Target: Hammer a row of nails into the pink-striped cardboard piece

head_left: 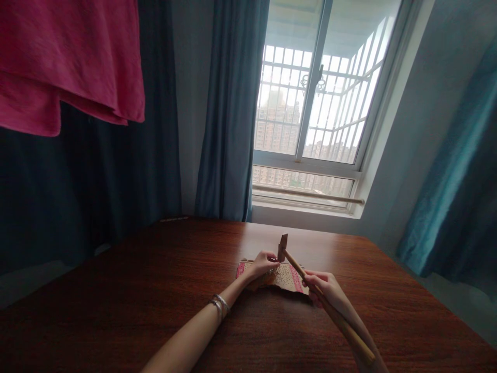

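My right hand (324, 285) is wrapped round the wooden handle of a hammer (330, 311). The hammer's head is raised above a flat piece of printed cardboard (288, 277), tan and dark-speckled with pink bands, its near edge ragged. Over the cardboard's left part, my left hand (265, 263) is closed in a pinch, close beside the hammer head. What its fingertips hold is too small to make out. The left forearm and hand cover some of the cardboard.
The cardboard lies on a dark reddish-brown wooden table (155, 290). Behind the table are a barred window (310, 103) and a blue curtain (233, 114). A pink cloth (77, 62) hangs at upper left. Another curtain (442, 186) hangs at right.
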The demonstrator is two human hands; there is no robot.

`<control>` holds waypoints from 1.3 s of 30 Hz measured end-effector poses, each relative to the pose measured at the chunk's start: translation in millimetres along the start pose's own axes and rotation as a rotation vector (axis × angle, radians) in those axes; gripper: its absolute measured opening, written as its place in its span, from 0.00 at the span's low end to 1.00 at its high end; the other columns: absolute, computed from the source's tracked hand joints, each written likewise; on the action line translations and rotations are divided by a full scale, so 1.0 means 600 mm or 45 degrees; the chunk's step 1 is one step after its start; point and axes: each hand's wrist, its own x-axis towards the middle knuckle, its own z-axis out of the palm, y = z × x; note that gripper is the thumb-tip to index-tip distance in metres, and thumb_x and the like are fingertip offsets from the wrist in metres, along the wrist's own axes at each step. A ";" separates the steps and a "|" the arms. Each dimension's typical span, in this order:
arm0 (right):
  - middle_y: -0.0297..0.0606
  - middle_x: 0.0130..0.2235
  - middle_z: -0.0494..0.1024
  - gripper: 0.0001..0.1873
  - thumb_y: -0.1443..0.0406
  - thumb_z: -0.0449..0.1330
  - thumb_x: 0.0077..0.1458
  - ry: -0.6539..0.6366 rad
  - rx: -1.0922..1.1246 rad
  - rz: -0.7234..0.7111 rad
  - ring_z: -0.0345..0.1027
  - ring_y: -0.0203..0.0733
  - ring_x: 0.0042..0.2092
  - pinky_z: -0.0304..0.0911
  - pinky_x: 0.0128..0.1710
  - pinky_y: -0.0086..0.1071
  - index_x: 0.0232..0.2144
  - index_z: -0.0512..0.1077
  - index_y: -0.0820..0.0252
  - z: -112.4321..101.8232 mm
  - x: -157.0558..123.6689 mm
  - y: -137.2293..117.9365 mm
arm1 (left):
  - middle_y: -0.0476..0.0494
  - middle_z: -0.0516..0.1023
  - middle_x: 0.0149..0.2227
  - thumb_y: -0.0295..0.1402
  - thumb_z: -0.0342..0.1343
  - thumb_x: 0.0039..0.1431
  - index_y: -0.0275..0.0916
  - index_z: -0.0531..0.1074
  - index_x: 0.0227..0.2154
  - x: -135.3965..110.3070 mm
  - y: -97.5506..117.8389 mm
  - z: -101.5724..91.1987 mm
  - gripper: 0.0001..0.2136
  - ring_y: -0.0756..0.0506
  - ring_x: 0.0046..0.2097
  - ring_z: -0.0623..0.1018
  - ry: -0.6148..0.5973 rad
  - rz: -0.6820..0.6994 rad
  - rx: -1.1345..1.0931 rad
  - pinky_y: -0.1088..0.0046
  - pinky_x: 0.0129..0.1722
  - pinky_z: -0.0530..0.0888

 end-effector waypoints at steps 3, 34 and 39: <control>0.34 0.22 0.69 0.19 0.57 0.58 0.43 0.000 -0.003 -0.005 0.55 0.28 0.15 0.48 0.10 0.23 0.33 0.73 0.67 0.000 0.000 0.000 | 0.45 0.77 0.27 0.34 0.57 0.44 0.31 0.76 0.28 -0.001 0.002 -0.001 0.11 0.47 0.31 0.73 0.003 0.009 0.003 0.77 0.30 0.66; 0.34 0.22 0.70 0.21 0.60 0.58 0.42 0.083 0.002 -0.014 0.57 0.29 0.16 0.52 0.11 0.23 0.38 0.74 0.69 0.000 -0.001 -0.003 | 0.45 0.77 0.28 0.35 0.56 0.44 0.32 0.76 0.29 -0.004 0.013 -0.003 0.11 0.47 0.33 0.73 -0.017 -0.048 0.064 0.77 0.31 0.66; 0.30 0.17 0.66 0.22 0.64 0.57 0.39 0.188 -0.040 -0.007 0.57 0.31 0.16 0.53 0.12 0.23 0.39 0.73 0.69 -0.003 0.001 -0.003 | 0.44 0.77 0.28 0.34 0.56 0.44 0.31 0.76 0.28 -0.006 0.017 -0.003 0.11 0.46 0.33 0.74 -0.009 -0.045 0.055 0.76 0.31 0.67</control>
